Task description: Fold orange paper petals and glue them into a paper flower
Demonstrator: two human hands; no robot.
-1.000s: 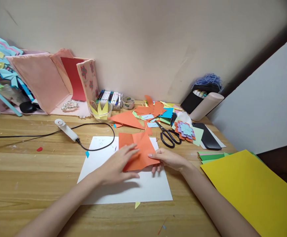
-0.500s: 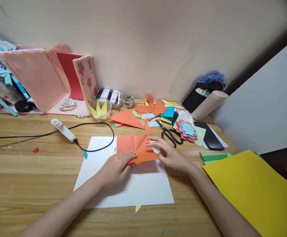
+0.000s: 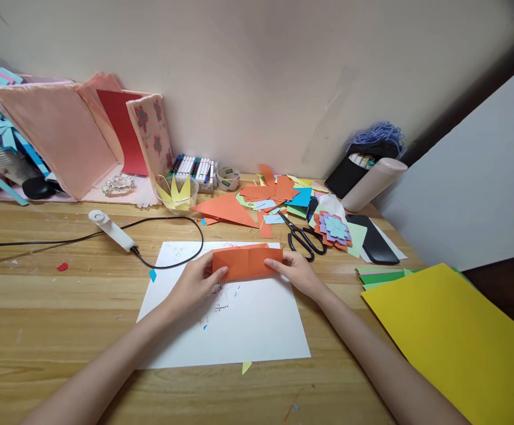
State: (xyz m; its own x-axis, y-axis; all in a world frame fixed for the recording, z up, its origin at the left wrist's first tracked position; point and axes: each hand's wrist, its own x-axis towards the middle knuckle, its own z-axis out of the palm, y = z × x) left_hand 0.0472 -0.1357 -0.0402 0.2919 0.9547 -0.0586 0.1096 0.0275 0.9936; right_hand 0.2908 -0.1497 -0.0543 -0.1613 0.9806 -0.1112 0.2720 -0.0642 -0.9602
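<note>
An orange paper [image 3: 246, 261] folded into a narrow rectangle lies on a white sheet [image 3: 239, 330] in the middle of the wooden table. My left hand [image 3: 195, 283] pinches its left end, thumb on top. At the right end, my right hand [image 3: 298, 274] grips the paper with the fingers closed over the edge. Both hands hold the fold flat against the white sheet.
Black scissors [image 3: 303, 239] lie just right of the paper, beside paper scraps [image 3: 265, 198] and a layered paper flower [image 3: 334, 229]. A white corded tool [image 3: 110, 229] sits left. Yellow sheets [image 3: 455, 336] cover the right edge. A pink box [image 3: 75, 136] and markers [image 3: 192, 168] stand by the wall.
The orange paper went from an open, creased sheet to a narrow folded rectangle. My hands moved from its middle to its two ends.
</note>
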